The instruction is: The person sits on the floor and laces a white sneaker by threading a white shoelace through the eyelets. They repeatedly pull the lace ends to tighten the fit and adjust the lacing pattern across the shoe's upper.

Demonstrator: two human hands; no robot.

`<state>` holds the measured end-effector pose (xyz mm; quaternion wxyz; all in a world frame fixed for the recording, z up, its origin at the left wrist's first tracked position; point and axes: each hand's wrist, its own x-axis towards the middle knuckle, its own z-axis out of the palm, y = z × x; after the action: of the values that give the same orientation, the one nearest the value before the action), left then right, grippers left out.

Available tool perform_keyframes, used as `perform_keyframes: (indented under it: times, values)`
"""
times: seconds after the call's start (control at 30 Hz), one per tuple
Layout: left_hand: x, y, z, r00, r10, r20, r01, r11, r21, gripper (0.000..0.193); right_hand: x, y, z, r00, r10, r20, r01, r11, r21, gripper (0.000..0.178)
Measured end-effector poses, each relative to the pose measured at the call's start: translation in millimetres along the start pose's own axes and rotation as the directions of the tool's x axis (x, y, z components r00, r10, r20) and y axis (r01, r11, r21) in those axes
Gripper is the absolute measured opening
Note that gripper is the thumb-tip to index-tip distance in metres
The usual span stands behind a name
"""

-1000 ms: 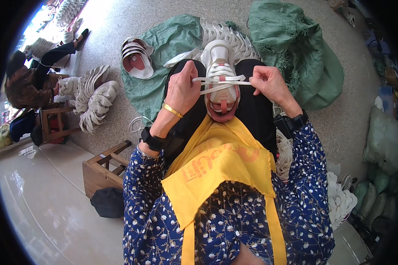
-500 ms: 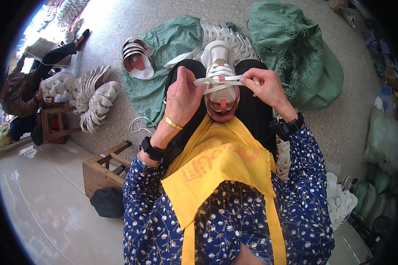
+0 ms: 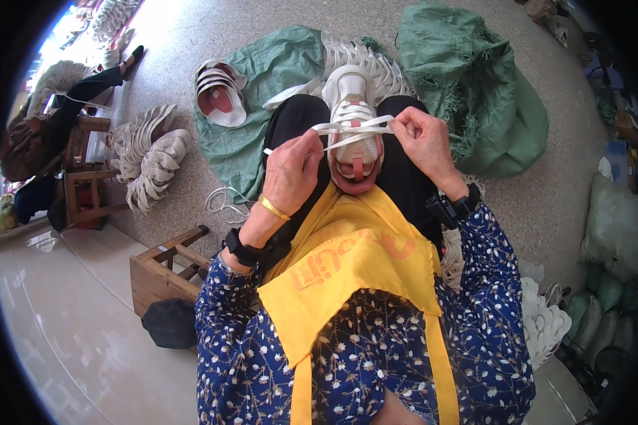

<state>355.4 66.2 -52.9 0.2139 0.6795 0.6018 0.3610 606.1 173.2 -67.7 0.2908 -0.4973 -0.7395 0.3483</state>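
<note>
Between my knees rests a white shoe upper with pink parts, its tongue end toward me. White shoelace runs across its throat in crossing strands. On the left, my left hand is closed, pinching a strand, and a lace tip sticks out past its knuckles. My right hand pinches the lace at the right side, thumb and forefinger together. Strands stretch between both hands above the upper. How the lace is crossed there is too fine to make out.
Green woven sacks lie ahead, with stacked white uppers and several nested uppers on them. A wooden stool stands left, near more stacked uppers. Another person's leg shows at far left. Loose lace lies on the floor.
My left hand has moved slightly toward me and turned, knuckles now up. The narrow lace loop between my hands has become crossing strands. At far left, the other person's white bundle has moved away.
</note>
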Motion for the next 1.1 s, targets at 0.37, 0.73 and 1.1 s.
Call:
perform_keyframes:
  times: [0.37,0.73,1.1]
  values:
    - [-3,-4,-8,0.998,0.003,0.07,0.0,0.999,-0.041,0.011,3,2,0,0.999,0.01,0.031,-0.01,1.0,-0.001,0.018]
    - [-3,-3,-7,0.999,0.042,0.029,-0.044,0.994,0.096,0.01,-7,-12,-23,0.987,-0.045,0.153,0.04,0.999,0.034,0.013]
    - [-7,-8,-12,0.996,0.088,0.007,-0.088,0.976,0.198,0.011,-39,-38,-27,0.976,-0.2,0.091,0.212,0.966,-0.15,0.014]
